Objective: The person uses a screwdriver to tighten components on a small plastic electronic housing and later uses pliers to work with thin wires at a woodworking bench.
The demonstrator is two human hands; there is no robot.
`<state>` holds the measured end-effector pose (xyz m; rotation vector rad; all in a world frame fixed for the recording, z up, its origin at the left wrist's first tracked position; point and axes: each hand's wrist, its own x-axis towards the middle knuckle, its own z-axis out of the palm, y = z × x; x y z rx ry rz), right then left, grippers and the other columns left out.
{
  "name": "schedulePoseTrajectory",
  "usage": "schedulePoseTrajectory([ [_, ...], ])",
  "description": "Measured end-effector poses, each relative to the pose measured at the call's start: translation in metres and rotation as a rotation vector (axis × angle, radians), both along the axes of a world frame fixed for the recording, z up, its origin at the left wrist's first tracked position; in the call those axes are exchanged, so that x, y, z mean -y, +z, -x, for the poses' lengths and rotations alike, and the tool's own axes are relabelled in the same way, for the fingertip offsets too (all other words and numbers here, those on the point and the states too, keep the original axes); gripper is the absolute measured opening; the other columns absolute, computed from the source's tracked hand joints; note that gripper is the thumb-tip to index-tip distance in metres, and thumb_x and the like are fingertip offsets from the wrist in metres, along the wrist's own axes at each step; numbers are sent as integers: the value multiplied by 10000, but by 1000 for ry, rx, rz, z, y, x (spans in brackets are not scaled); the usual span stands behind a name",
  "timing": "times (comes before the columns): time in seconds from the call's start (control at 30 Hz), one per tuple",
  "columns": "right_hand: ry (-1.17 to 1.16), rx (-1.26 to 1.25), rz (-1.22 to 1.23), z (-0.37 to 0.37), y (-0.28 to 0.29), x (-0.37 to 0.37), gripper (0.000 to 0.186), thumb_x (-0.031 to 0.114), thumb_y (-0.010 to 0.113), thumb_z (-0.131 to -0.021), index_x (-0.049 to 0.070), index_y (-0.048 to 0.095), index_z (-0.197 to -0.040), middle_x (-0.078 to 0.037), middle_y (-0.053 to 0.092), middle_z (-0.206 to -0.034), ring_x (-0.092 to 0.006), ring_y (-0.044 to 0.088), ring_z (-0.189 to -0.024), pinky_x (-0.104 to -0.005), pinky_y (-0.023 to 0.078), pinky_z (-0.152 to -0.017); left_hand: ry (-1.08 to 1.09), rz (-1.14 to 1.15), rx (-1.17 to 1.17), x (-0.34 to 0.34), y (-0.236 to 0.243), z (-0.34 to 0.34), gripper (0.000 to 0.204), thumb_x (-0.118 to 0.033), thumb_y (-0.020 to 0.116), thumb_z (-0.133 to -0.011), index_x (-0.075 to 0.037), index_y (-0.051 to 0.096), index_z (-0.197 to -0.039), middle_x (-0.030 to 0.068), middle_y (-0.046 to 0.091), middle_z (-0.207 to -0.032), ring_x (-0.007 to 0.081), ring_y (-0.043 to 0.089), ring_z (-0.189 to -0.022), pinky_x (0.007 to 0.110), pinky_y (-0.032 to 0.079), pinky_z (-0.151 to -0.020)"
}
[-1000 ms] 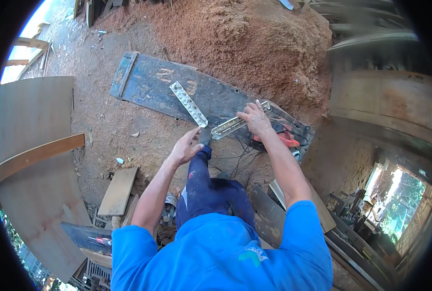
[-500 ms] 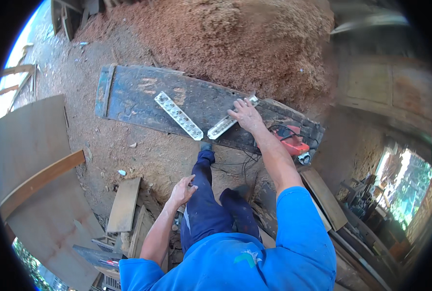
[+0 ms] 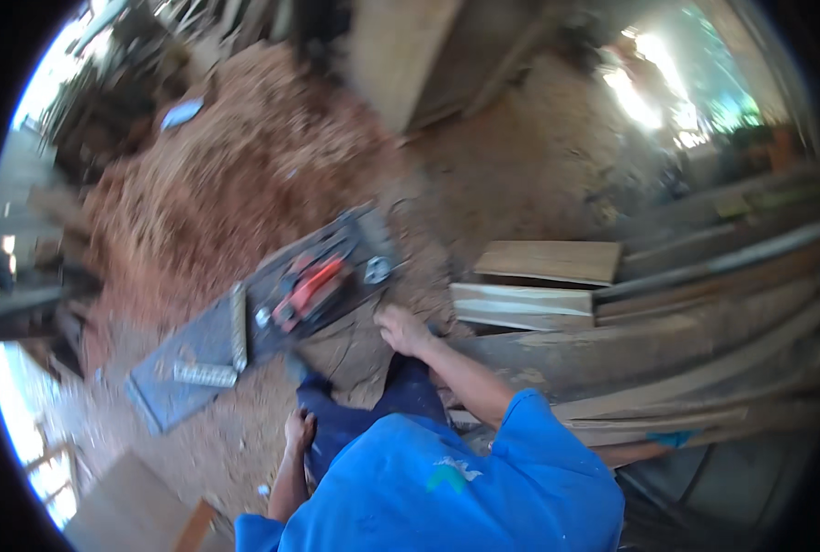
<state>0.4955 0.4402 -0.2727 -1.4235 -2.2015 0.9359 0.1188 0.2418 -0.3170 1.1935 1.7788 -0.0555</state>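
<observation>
My right hand (image 3: 401, 329), blurred and with its fingers curled in, is over the ground just off the right end of a dark plank (image 3: 166, 405). It touches nothing that I can see. My left hand (image 3: 299, 428) hangs beside my left thigh, fingers loosely curled and nothing visible in them. On the plank lies a red power tool (image 3: 310, 293) with a dark cord. To its left, two pale metal strips rest on the plank: one strip (image 3: 239, 327) points away from me, the other strip (image 3: 205, 374) lies crosswise, their ends close together.
A mound of reddish shavings (image 3: 217, 202) rises behind the plank. At right lie short pale boards (image 3: 548, 262) and long stacked timbers (image 3: 649, 354). A wooden panel (image 3: 401, 55) stands at the far side. A sheet of board (image 3: 120, 506) is at lower left.
My view has swung to the right, so the plank now appears lower left. My right hand has left the metal strip and drawn back. My left hand has dropped beside my thigh.
</observation>
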Motion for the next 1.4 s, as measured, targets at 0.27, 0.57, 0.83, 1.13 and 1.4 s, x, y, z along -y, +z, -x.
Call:
schedulePoseTrajectory([
  [0.27, -214, 624, 723, -347, 48, 251, 338, 231, 623, -821, 95, 689, -1123, -224, 680, -1061, -387, 639, -1036, -491, 497, -925, -454, -20, -31, -121, 16, -222, 449, -388, 604, -880, -54, 675, -1172, 226, 698, -1070, 382, 659, -1049, 460, 511, -923],
  [0.57, -348, 316, 922, -336, 5, 322, 433, 362, 631, -820, 112, 694, -1168, -194, 681, -1142, -371, 643, -1069, -463, 505, -935, -366, -289, 325, -274, 88, -405, 412, -334, 581, -920, -16, 669, -1167, 211, 702, -1085, 311, 689, -1018, 376, 521, -885],
  [0.83, -676, 69, 645, -371, 54, 173, 427, 341, 596, -866, 86, 665, -1202, -214, 690, -1065, -378, 655, -1007, -453, 511, -907, -739, -103, -129, -276, -67, -312, 380, -393, 539, -910, -98, 715, -1074, 241, 668, -1123, 412, 649, -1023, 481, 525, -869],
  [1.13, -559, 191, 709, -453, -8, 79, 346, 310, 591, -823, 89, 701, -1066, -192, 684, -1050, -390, 647, -981, -459, 513, -873, -1161, 142, -178, -455, -105, -382, 364, -397, 612, -850, -118, 723, -1056, 186, 703, -1031, 367, 686, -942, 463, 554, -777],
  [1.4, -808, -48, 594, -487, 91, -203, 375, 314, 607, -870, 67, 671, -1146, -174, 717, -985, -356, 683, -895, -433, 540, -802, -1175, -191, -129, -668, -84, -480, 369, -402, 620, -832, -130, 729, -1055, 172, 713, -1031, 358, 697, -937, 455, 560, -779],
])
